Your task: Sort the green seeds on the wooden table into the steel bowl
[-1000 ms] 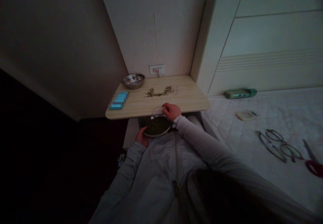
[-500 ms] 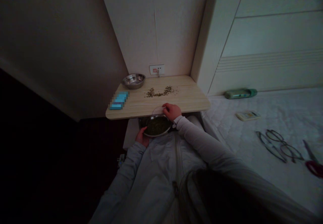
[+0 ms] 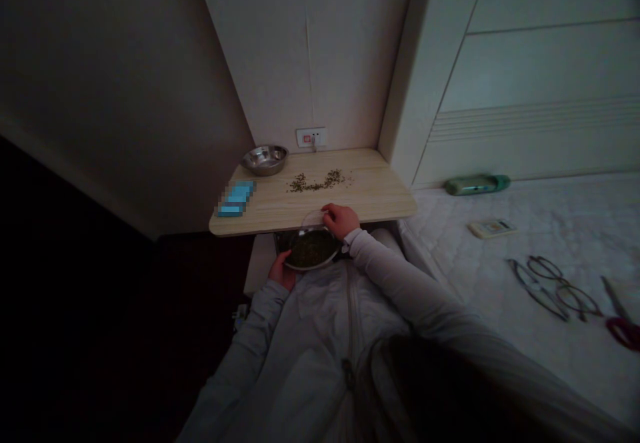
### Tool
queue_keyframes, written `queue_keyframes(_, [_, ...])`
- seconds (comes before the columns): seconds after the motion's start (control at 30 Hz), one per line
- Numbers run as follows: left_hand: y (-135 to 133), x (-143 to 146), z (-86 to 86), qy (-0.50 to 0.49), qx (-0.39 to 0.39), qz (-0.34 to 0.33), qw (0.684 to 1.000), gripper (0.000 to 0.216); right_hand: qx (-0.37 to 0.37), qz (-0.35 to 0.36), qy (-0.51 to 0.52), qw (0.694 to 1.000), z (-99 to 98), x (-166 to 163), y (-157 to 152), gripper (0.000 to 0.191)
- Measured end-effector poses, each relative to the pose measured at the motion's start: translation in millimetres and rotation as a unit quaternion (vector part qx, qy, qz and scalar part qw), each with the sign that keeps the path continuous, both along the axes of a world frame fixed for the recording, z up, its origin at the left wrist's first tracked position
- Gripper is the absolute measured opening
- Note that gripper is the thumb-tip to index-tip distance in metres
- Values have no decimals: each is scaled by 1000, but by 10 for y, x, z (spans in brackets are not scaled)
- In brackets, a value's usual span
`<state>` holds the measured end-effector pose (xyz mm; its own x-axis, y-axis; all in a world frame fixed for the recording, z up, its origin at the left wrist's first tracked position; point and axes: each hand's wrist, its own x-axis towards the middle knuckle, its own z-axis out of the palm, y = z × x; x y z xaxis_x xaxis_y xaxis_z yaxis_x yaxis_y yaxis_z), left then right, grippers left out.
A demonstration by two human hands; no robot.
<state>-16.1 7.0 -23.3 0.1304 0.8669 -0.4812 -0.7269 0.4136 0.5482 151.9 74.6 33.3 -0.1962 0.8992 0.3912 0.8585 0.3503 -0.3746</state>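
Note:
My left hand (image 3: 281, 272) is closed on the left rim of a metal bowl (image 3: 314, 266), held against my lap below the table edge. Dark greenish grains (image 3: 311, 248) fill its bottom. At the front edge of the light wooden table (image 3: 377, 193), my right hand (image 3: 343, 221) pinches a clear, thin rounded piece (image 3: 313, 218) that looks like a plastic lid or disc, just above the bowl's far rim. Similar small dark grains (image 3: 333, 178) lie scattered in a loose band on the tabletop beyond that hand.
A second metal bowl (image 3: 265, 161) stands at the table's back left, behind a blurred blue phone-like object (image 3: 236, 199). To the right, the bed (image 3: 460, 263) bears a green bottle (image 3: 477, 185), a small pale device (image 3: 491, 228), glasses (image 3: 565, 290) and red-handled scissors (image 3: 623, 330).

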Motion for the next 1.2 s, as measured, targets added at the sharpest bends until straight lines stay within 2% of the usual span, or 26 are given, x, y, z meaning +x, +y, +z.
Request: queue_keyframes(1.2, [8, -2, 3, 13, -3, 0, 1000, 21, -16, 3, -12, 1000, 31, -6, -23, 29])
